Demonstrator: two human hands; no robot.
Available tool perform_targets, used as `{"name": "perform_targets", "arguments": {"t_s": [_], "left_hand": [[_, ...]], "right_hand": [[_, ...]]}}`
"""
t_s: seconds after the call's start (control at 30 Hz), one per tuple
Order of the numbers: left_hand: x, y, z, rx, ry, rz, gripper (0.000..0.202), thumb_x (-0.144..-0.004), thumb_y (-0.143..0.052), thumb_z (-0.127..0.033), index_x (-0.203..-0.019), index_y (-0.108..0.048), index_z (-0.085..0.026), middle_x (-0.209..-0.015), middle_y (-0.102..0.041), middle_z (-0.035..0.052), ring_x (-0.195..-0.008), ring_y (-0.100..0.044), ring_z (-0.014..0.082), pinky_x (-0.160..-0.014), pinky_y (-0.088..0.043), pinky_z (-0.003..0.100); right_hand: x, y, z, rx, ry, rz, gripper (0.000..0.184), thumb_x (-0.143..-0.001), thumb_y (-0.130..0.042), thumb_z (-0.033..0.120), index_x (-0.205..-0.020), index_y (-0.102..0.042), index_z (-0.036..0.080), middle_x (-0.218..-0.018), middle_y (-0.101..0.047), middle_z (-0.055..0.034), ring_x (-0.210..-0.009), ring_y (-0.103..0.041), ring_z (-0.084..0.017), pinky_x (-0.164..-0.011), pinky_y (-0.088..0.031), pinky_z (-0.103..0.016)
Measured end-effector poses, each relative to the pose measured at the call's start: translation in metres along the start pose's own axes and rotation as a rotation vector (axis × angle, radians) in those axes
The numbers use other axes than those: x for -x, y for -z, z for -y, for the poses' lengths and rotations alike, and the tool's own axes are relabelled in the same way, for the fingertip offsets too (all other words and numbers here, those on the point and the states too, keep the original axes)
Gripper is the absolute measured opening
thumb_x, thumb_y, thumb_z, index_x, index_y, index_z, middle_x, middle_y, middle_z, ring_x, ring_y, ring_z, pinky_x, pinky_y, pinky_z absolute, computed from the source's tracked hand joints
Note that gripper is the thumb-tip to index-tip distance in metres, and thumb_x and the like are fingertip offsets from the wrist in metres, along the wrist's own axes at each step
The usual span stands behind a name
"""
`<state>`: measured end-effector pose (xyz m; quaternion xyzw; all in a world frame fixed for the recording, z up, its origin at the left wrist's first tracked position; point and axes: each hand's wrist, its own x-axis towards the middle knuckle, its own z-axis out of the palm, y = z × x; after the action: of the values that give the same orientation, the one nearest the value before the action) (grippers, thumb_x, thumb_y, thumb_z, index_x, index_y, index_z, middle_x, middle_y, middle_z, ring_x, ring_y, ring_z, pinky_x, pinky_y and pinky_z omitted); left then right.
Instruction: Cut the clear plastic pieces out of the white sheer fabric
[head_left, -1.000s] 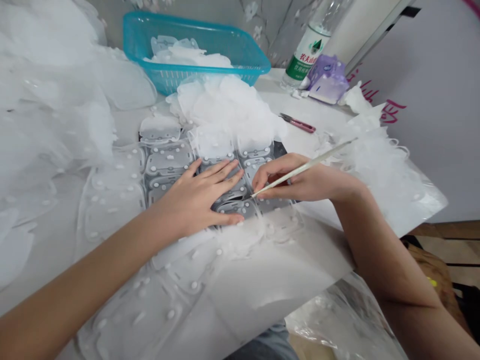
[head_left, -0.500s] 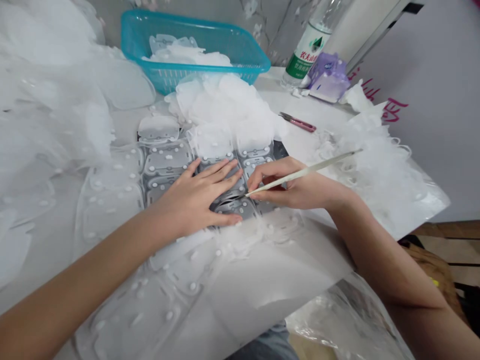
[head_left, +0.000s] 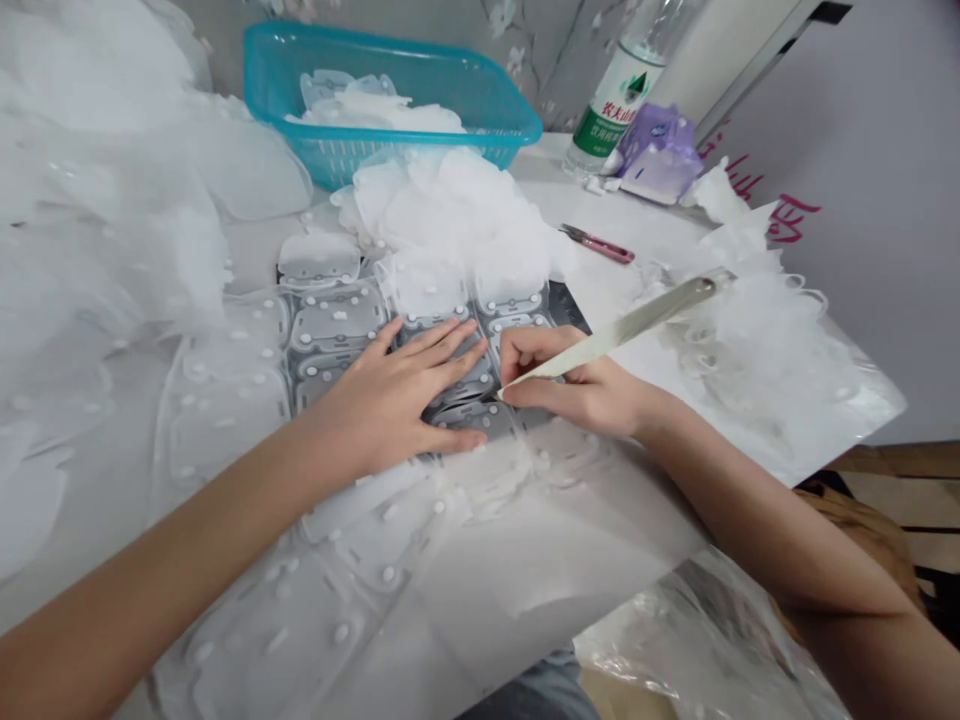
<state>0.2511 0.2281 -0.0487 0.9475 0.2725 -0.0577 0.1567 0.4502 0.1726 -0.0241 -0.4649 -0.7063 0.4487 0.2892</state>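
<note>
My left hand (head_left: 394,392) lies flat, fingers spread, on a dark sheet (head_left: 337,325) covered with white die-cut pieces. My right hand (head_left: 576,385) is closed round a long pale flat tool (head_left: 630,325). Its tip touches the sheet just right of my left fingertips, and its handle slants up to the right. Loose white film (head_left: 465,215) is heaped on the far part of the sheet, and more film (head_left: 480,560) lies over the near part.
A turquoise basket (head_left: 480,100) with white pieces stands at the back. A green-labelled bottle (head_left: 611,105), a purple packet (head_left: 652,150) and pink scissors (head_left: 600,245) lie at the back right. White film piles (head_left: 90,200) fill the left; the table edge (head_left: 862,420) is at right.
My right hand has drawn slightly toward me and turned the tool so its flat side shows. The left hand has stayed put.
</note>
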Motion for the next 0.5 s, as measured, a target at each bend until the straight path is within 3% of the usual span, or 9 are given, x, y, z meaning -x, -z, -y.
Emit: {"name": "perform_targets", "arguments": {"t_s": [0.23,0.5], "left_hand": [[0.0,0.001,0.0,0.012,0.005,0.009,0.081,-0.08,-0.035,-0.073,-0.146,-0.022,-0.028,-0.156,-0.007,0.0,-0.143,-0.011,0.0234,-0.114,0.001,0.047],[0.0,0.002,-0.001,0.018,-0.001,0.007,0.078,-0.08,-0.034,-0.073,-0.144,-0.028,-0.029,-0.156,-0.009,-0.0017,-0.143,-0.012,0.0227,-0.114,-0.001,0.049]], "right_hand": [[0.0,-0.012,-0.009,-0.043,0.131,-0.073,0.015,-0.074,-0.049,0.008,-0.065,-0.042,0.018,-0.058,-0.041,0.0043,-0.054,-0.037,-0.009,-0.052,-0.03,-0.023],[0.0,-0.003,0.002,0.14,0.226,0.097,0.02,-0.075,-0.043,0.007,-0.064,-0.033,0.019,-0.058,-0.036,0.004,-0.055,-0.033,-0.009,-0.055,-0.028,-0.024]]}}
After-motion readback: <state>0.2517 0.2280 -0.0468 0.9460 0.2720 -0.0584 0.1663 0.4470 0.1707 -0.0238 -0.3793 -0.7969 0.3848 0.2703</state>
